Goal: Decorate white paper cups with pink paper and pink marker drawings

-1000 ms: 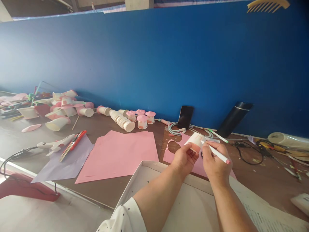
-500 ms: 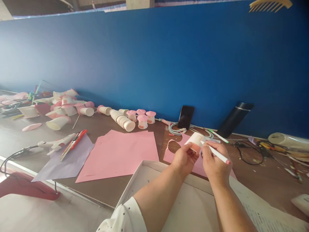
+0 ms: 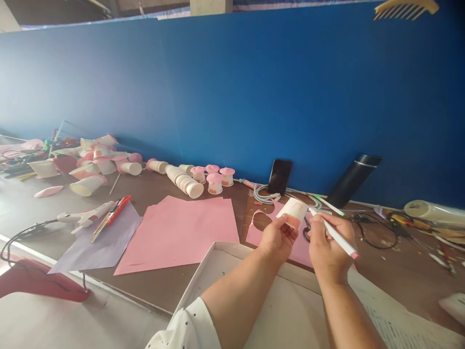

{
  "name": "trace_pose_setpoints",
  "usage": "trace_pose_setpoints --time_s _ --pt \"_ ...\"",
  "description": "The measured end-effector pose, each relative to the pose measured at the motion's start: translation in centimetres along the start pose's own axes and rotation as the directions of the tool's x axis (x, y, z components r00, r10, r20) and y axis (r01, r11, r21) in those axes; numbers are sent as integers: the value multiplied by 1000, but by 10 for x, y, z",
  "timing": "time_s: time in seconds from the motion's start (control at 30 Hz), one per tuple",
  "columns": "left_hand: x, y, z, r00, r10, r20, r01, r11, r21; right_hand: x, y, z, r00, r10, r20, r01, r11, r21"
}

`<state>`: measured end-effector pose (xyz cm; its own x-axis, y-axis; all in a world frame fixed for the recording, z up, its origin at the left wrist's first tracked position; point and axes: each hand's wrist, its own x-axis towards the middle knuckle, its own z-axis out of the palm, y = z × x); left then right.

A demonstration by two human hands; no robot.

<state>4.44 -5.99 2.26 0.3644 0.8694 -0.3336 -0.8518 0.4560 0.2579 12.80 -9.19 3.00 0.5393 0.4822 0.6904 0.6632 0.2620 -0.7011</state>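
A small white paper cup (image 3: 295, 208) with a pink patch and faint drawn lines is held in my left hand (image 3: 279, 238), fingers closed round its lower part. My right hand (image 3: 331, 246) grips a white marker (image 3: 339, 237) with a pink end; its tip points at the cup, a small gap away. Beneath my hands lies pink paper (image 3: 303, 249) with a round hole cut in it. Dark scissor handles (image 3: 307, 230) show between my hands, partly hidden. Several small cups with pink tops (image 3: 214, 183) stand further back, beside a stack of white cups (image 3: 184, 182) lying down.
Pink sheets (image 3: 181, 232) lie centre-left, with a red cutter (image 3: 111, 218) and a glue gun (image 3: 85, 217) beyond. A phone (image 3: 279, 176) and a black bottle (image 3: 354, 180) lean on the blue panel (image 3: 218, 87). A white box lid (image 3: 203, 261) sits in front.
My right hand has moved slightly right with the marker, away from the cup. The cup in my left hand has turned a little, and more of the scissor handles shows.
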Motion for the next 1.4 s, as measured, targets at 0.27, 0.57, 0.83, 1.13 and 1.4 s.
trace_pose_setpoints --time_s 0.27,0.57,0.83,1.13,1.4 --pt "-1 -1 -2 999 15 36 -16 999 34 -2 -1 2 999 -17 29 18 999 -33" --pt "0 -4 -6 992 27 120 -37 996 81 -2 -7 3 996 -33 79 41 994 -104" --pt "1 -6 -7 991 25 133 -38 994 101 -3 -6 2 996 -7 84 20 988 -152" --pt "-1 -5 -5 992 26 120 -38 994 106 -2 -6 3 997 13 79 1 984 -176" --pt "-1 -3 -5 994 21 105 -30 996 82 -2 -7 1 996 30 79 -15 984 -178"
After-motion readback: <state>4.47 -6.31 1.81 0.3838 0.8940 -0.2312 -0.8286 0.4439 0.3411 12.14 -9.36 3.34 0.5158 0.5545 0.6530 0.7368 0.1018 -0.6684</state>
